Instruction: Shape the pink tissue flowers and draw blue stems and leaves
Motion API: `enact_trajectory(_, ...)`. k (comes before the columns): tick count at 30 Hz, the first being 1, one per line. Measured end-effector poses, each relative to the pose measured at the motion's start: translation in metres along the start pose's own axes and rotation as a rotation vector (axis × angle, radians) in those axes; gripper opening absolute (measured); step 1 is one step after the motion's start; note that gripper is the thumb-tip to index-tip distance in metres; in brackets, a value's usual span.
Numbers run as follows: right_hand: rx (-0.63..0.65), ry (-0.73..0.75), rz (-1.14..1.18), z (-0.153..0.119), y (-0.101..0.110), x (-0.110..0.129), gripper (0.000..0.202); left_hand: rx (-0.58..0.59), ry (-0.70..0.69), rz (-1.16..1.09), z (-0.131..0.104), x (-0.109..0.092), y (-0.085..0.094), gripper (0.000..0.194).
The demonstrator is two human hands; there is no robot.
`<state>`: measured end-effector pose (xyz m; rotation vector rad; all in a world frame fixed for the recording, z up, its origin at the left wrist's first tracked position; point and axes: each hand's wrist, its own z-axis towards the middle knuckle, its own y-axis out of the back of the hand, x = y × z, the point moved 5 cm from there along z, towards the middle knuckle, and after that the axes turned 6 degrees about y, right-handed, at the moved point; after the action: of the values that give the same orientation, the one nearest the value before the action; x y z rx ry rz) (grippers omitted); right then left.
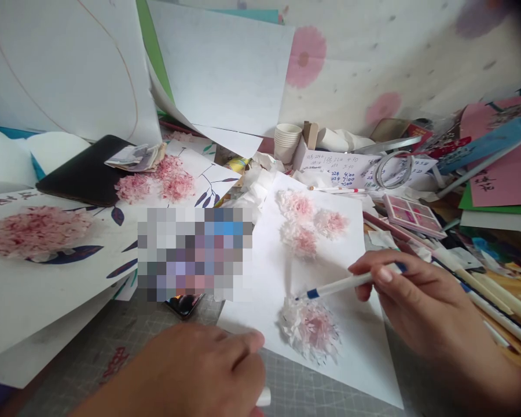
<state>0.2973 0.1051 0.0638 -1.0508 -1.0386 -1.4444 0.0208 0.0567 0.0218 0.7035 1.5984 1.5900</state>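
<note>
A white sheet of paper (260, 278) lies on the gray cutting mat (286, 376), with several pink-and-white paper flowers on it. My right hand (412, 289) holds a white pen with blue ends (342, 285), its tip at the upper left edge of the lowest flower (312, 329). That flower has small dark marks along its lower and right edges. My left hand (195, 370) is at the paper's lower left corner, fingers curled, a fingertip touching the sheet. A small white cap-like piece (264, 397) shows beneath its fingers.
Sheets with pink flowers and dark leaves (43, 289) lie at left, beside a black flat object (87, 168). Paper cups (287, 142), crumpled tissue (260, 185), a tape roll (394, 169) and a pink palette (412, 215) stand behind. Brushes and pens (495, 295) lie at right.
</note>
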Motion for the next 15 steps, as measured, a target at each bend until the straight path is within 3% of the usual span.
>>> enact_trajectory(3, 0.138, 0.075, -0.074, -0.009, -0.004, 0.008, 0.02, -0.003, 0.007, 0.016, 0.0, 0.001, -0.001, 0.014)
enact_trajectory(9, 0.068, 0.255, -0.259, -0.01, 0.0, 0.025, 0.009, 0.011, 0.017, 0.027, 0.002, 0.001, -0.003, 0.015)
enact_trajectory(11, 0.192, 0.343, -0.3, -0.012, -0.005, 0.032, 0.008, 0.07, 0.023, 0.008, 0.005, 0.0, 0.004, 0.017)
enact_trajectory(13, 0.334, 0.399, -0.272, -0.016, -0.009, 0.037, 0.02, 0.147, 0.024, -0.02, 0.009, -0.002, 0.015, 0.018)
enact_trajectory(15, 0.384, 0.408, -0.246, -0.019, -0.01, 0.038, 0.028, 0.251, 0.045, -0.026, 0.012, -0.002, 0.023, 0.025)
